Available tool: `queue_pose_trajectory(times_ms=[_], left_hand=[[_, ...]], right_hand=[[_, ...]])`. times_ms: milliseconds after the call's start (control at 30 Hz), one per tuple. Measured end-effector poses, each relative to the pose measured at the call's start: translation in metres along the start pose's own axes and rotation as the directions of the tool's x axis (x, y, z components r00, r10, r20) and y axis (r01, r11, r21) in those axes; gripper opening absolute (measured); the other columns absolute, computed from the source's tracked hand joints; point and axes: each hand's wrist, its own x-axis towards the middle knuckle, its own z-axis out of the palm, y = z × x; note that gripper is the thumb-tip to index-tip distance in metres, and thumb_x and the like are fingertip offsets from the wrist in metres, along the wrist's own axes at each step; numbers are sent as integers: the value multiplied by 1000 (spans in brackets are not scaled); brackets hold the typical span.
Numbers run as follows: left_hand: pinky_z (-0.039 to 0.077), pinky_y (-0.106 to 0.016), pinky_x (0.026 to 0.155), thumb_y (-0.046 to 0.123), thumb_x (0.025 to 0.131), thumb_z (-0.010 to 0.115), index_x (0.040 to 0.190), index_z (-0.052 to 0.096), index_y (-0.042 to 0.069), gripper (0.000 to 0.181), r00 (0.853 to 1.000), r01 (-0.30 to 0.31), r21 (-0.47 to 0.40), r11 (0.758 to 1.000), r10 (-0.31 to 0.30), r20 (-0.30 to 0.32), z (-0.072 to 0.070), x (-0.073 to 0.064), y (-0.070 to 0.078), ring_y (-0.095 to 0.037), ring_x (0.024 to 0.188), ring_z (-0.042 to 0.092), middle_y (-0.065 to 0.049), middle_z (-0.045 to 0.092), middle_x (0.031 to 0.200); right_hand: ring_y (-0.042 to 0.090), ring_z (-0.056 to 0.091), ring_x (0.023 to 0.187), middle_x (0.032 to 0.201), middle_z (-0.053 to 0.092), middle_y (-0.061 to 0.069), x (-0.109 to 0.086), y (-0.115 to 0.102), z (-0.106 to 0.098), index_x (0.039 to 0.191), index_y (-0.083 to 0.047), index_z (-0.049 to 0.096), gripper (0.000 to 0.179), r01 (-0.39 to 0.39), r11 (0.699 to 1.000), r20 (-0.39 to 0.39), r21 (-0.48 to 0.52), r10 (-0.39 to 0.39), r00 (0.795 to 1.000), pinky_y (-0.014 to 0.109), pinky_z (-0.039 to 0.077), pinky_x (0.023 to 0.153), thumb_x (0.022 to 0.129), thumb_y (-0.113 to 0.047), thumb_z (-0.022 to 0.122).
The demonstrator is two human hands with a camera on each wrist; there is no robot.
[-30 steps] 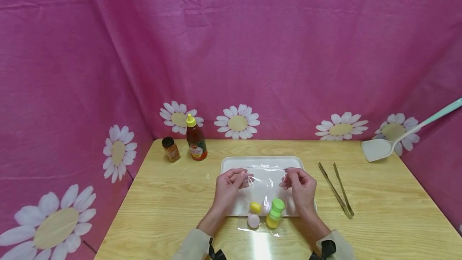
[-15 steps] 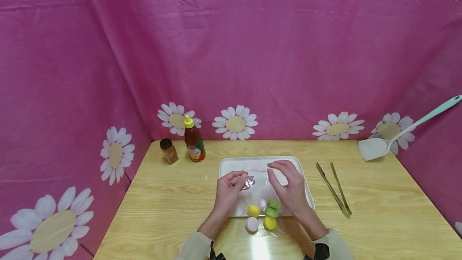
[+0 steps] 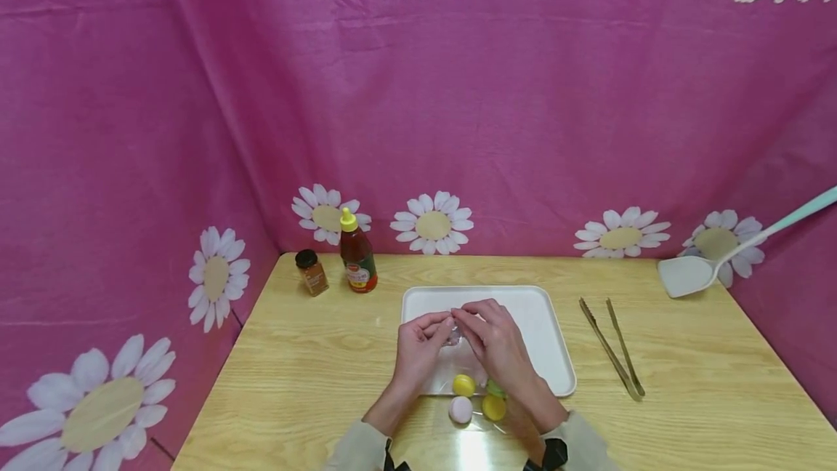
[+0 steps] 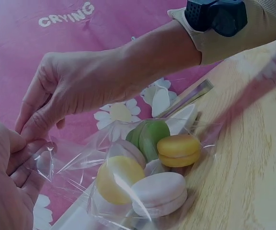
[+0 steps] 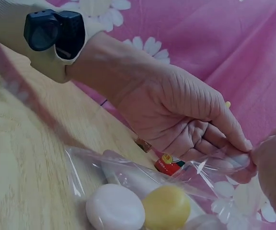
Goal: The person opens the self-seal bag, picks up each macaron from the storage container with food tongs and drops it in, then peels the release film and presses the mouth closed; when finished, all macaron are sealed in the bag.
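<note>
A clear plastic bag holds several macarons, among them a pale pink one, a yellow one and a green one. My left hand pinches the gathered top of the bag between thumb and fingers. Fingertips of my right hand meet the left ones there and pinch the same end of the film. The filled part hangs below the hands, overlapping the near edge of a white tray in the head view. In the right wrist view, a yellow macaron shows through the film.
Metal tongs lie right of the tray on the wooden table. A white turner with a mint handle is at the back right. A sauce bottle and a spice jar stand back left, before a pink cloth.
The hands were apart, spreading the bag's top edge. My right hand let go of its corner and moved left to the left hand, and the film is now bunched between them.
</note>
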Motion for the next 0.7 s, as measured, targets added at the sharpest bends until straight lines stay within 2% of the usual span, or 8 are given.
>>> queue_pose_trajectory(times_ms=[133, 267, 367, 500, 600, 700], left_hand=[[62, -25, 73, 0, 100, 67, 113, 72, -14, 20, 998, -51, 43, 998, 49, 37, 1, -1, 2, -12, 76, 74, -32, 74, 100], [63, -27, 75, 1, 101, 66, 116, 72, -13, 21, 990, -117, 116, 986, 106, 97, 1, -4, 4, -29, 83, 77, -28, 76, 101], [63, -26, 76, 3, 102, 66, 118, 73, -9, 22, 986, -132, 166, 977, 111, 127, 0, -5, 7, -38, 88, 77, -24, 77, 102], [61, -22, 76, 6, 102, 65, 120, 74, -2, 22, 980, -154, 244, 958, 116, 164, -2, -6, 12, -34, 88, 78, -15, 80, 99], [60, -22, 76, 8, 103, 65, 121, 75, 0, 22, 972, -191, 288, 938, 140, 191, -3, -6, 16, -31, 88, 78, -11, 80, 99], [59, -23, 78, 8, 102, 66, 121, 76, 2, 22, 966, -220, 332, 917, 159, 202, -2, -7, 17, -27, 88, 78, -8, 80, 100]], right_hand=[[22, 64, 99, 104, 72, 5, -1, 2, -2, 112, -5, 80, 26, 25, 1000, 4, -11, -25, 1000, 36, 53, 81, 86, -1, 82], [24, 64, 100, 104, 72, 6, -2, 4, -4, 111, -4, 80, 27, 48, 999, 3, -25, -48, 999, 38, 54, 82, 85, -1, 82], [25, 64, 101, 104, 72, 7, -2, 4, -5, 111, -4, 79, 24, 69, 997, 6, -32, -69, 998, 38, 55, 83, 88, -3, 81], [25, 66, 99, 102, 73, 7, -1, 4, -6, 110, -3, 79, 16, 116, 992, -3, -51, -117, 993, 39, 55, 81, 99, -11, 72], [25, 66, 97, 100, 74, 7, 0, 5, -7, 108, -1, 79, 22, 156, 985, -14, -77, -158, 987, 39, 55, 78, 105, -17, 64], [24, 66, 93, 96, 74, 7, 1, 4, -8, 105, -1, 79, 26, 182, 977, -22, -107, -186, 982, 38, 54, 75, 106, -20, 62]])
